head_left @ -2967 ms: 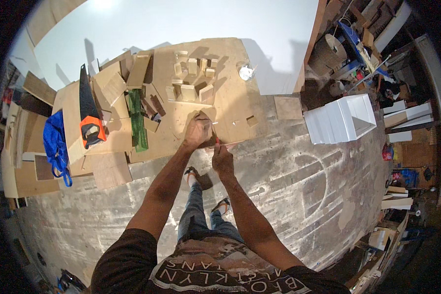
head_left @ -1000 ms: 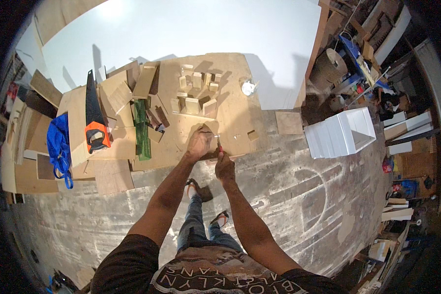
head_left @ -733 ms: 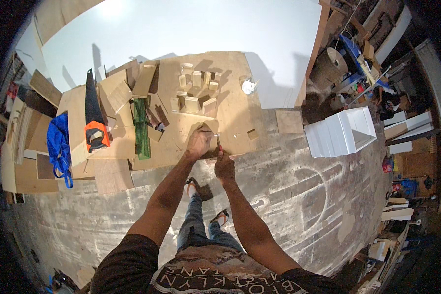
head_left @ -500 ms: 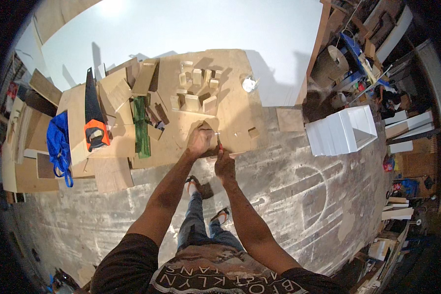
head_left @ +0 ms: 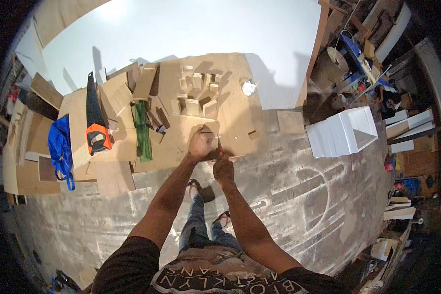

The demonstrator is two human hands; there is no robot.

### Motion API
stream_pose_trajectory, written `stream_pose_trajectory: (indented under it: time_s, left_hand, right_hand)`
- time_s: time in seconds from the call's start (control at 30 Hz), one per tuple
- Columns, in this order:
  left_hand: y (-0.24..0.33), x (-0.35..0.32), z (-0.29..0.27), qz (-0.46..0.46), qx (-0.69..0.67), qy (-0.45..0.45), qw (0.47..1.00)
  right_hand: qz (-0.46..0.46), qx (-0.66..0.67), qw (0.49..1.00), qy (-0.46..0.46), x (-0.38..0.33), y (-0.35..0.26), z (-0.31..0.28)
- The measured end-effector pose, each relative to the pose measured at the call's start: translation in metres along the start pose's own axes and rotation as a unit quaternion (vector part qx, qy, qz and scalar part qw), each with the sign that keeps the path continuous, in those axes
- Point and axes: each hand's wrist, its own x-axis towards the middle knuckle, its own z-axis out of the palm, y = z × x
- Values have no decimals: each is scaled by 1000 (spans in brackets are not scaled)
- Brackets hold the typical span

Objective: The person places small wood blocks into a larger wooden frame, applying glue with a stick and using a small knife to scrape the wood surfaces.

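Right hand (head_left: 223, 169) clamped on a slim red-handled tool (head_left: 220, 149). Left hand (head_left: 199, 145) near its tip; grip cannot be told.

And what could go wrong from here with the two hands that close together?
The left hand is close beside the tip of the slim red-handled tool in the right hand; a slip might nick it.
Pale rectangular wooden blocks stand upright just beyond the left hand and could topple if bumped.
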Motion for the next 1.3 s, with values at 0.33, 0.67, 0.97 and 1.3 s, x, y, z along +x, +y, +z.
stream_pose_trajectory:
  time_s: [0.33,0.67,0.97,1.3]
  left_hand:
    - [2,-2,7,48,-21,54,997]
    - [20,-25,5,31,39,45,998]
    - [48,-36,26,-19,136,49,989]
    - [54,-33,34,-28,-33,156,987]
  right_hand:
    - [-38,-12,999,7,10,10,10]
    - [-82,-73,993,29,-26,13,2]
    - [-67,-19,997,19,-30,26,-5]
    - [-134,-20,990,42,-32,38,-9]
